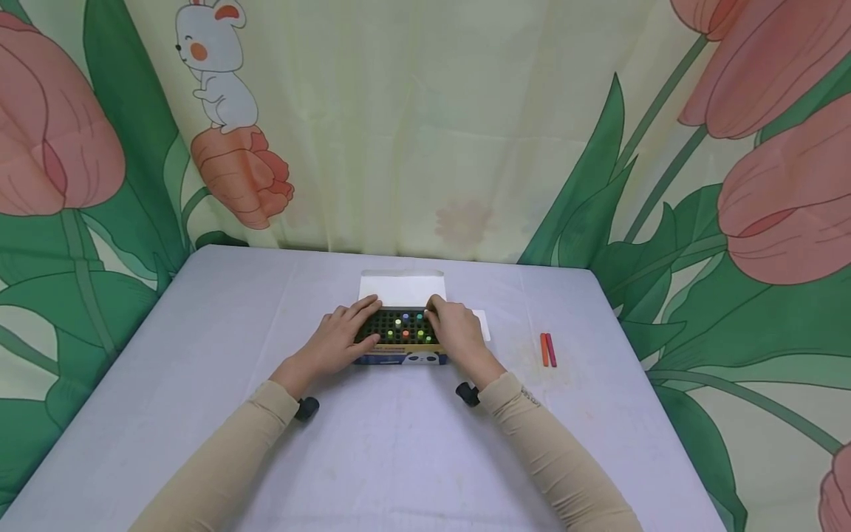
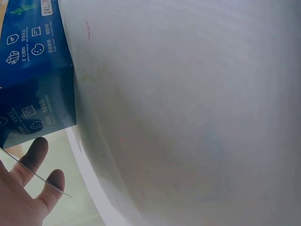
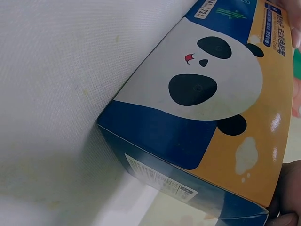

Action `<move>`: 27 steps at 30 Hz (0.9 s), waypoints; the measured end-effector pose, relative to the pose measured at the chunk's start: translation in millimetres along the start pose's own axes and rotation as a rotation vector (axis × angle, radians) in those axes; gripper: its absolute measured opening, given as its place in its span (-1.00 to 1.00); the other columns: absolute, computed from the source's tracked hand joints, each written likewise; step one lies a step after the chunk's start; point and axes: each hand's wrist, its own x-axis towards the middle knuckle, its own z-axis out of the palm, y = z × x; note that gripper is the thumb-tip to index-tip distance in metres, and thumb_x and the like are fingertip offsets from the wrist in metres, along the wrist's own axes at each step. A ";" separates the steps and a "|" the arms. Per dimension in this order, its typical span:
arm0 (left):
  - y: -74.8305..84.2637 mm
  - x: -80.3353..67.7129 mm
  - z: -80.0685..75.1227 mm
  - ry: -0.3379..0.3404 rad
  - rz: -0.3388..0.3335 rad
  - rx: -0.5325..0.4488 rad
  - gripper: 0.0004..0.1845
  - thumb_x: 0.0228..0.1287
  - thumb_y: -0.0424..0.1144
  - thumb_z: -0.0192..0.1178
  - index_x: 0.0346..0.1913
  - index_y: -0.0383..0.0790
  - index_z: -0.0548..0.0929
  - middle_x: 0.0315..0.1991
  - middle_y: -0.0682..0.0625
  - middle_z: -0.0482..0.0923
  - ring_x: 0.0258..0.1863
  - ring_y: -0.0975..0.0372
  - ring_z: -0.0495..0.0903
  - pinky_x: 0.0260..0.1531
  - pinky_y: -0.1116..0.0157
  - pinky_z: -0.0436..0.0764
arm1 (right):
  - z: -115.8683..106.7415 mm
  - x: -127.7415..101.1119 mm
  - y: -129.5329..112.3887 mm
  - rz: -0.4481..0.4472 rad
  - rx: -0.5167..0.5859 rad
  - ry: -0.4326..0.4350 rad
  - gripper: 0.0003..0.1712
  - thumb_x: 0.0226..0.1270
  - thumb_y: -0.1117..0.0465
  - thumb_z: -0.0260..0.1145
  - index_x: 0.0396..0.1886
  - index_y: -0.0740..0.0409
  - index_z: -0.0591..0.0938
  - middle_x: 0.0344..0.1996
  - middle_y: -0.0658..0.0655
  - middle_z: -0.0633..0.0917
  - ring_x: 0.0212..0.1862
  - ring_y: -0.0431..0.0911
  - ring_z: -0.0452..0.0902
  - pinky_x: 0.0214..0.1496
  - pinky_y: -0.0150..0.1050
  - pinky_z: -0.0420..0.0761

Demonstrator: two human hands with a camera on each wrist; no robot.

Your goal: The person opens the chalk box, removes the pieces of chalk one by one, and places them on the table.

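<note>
The left hand (image 1: 335, 341), fingers outstretched and spread, rests on the left end of the box (image 1: 402, 358), which sits toward the far edge of the table (image 1: 372, 458), its long axis roughly parallel to that edge. The right hand (image 1: 460, 334) bends over the box's right end; whether its fingertips pinch anything, I can't tell. Farther toward the table's right edge, two sticks (image 1: 544, 349) lie crosswise to the box, the right hand nearer.
</note>
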 end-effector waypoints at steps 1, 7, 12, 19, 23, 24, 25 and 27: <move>-0.2 0.0 0.3 -0.001 -0.001 -0.001 -0.23 0.58 0.22 0.02 0.68 0.02 0.11 0.68 0.02 0.03 0.31 -0.14 0.40 0.20 -0.26 0.36 | 0.3 0.2 0.1 0.000 -0.003 -0.001 -0.84 0.60 0.09 0.25 -0.10 0.05 0.67 -0.40 0.04 0.78 -0.53 -0.18 0.53 -0.51 -0.27 0.48; -1.0 0.1 1.6 0.000 -0.003 -0.008 -0.23 0.57 0.22 0.02 0.67 0.03 0.12 0.67 0.03 0.04 0.31 -0.14 0.40 0.21 -0.26 0.36 | 1.1 0.8 0.7 0.004 -0.006 -0.004 -0.84 0.63 0.08 0.19 -0.07 0.02 0.63 -0.43 0.03 0.75 -0.55 -0.16 0.50 -0.53 -0.26 0.43; -1.9 0.2 1.7 0.002 -0.003 -0.010 -0.23 0.57 0.23 0.02 0.67 0.03 0.12 0.67 0.03 0.04 0.30 -0.13 0.41 0.21 -0.24 0.36 | 1.7 1.4 0.7 -0.010 -0.017 -0.002 -0.85 0.65 0.08 0.16 -0.05 0.01 0.61 -0.48 0.02 0.73 -0.58 -0.16 0.47 -0.57 -0.27 0.40; -2.4 0.5 1.2 -0.002 -0.004 -0.014 -0.23 0.58 0.23 0.01 0.67 0.02 0.12 0.68 0.02 0.03 0.32 -0.15 0.40 0.22 -0.25 0.36 | 1.9 1.4 1.2 -0.024 -0.030 0.008 -0.85 0.66 0.07 0.14 -0.04 0.00 0.58 -0.56 0.01 0.67 -0.63 -0.15 0.43 -0.61 -0.28 0.36; -2.0 0.3 0.1 -0.007 -0.006 -0.010 -0.23 0.58 0.23 0.00 0.68 0.02 0.11 0.68 0.02 0.03 0.33 -0.14 0.39 0.22 -0.26 0.35 | 2.4 1.2 1.4 -0.022 -0.036 0.006 -0.84 0.67 0.06 0.12 -0.01 -0.01 0.57 -0.60 0.00 0.63 -0.65 -0.15 0.41 -0.61 -0.27 0.35; -1.9 0.3 -0.1 -0.007 -0.004 -0.009 -0.23 0.58 0.24 0.00 0.67 0.02 0.11 0.68 0.01 0.03 0.33 -0.14 0.39 0.22 -0.26 0.35 | 2.5 1.4 1.5 -0.022 -0.040 0.007 -0.84 0.67 0.06 0.12 -0.01 -0.01 0.56 -0.61 0.00 0.62 -0.65 -0.15 0.40 -0.62 -0.27 0.35; -1.7 0.3 -0.3 -0.009 -0.006 -0.010 -0.23 0.58 0.24 -0.01 0.68 0.02 0.11 0.68 0.02 0.02 0.33 -0.14 0.39 0.22 -0.26 0.35 | 2.4 1.3 1.5 -0.022 -0.042 0.008 -0.83 0.68 0.05 0.11 0.00 -0.01 0.56 -0.63 -0.01 0.60 -0.66 -0.15 0.40 -0.62 -0.27 0.35; -1.6 0.2 -0.6 -0.005 -0.003 -0.008 -0.23 0.58 0.23 0.00 0.67 0.01 0.12 0.67 0.01 0.03 0.32 -0.14 0.40 0.21 -0.26 0.36 | 2.5 1.5 1.2 -0.027 -0.048 0.014 -0.83 0.68 0.05 0.10 0.01 -0.01 0.55 -0.65 -0.01 0.58 -0.67 -0.14 0.39 -0.62 -0.27 0.35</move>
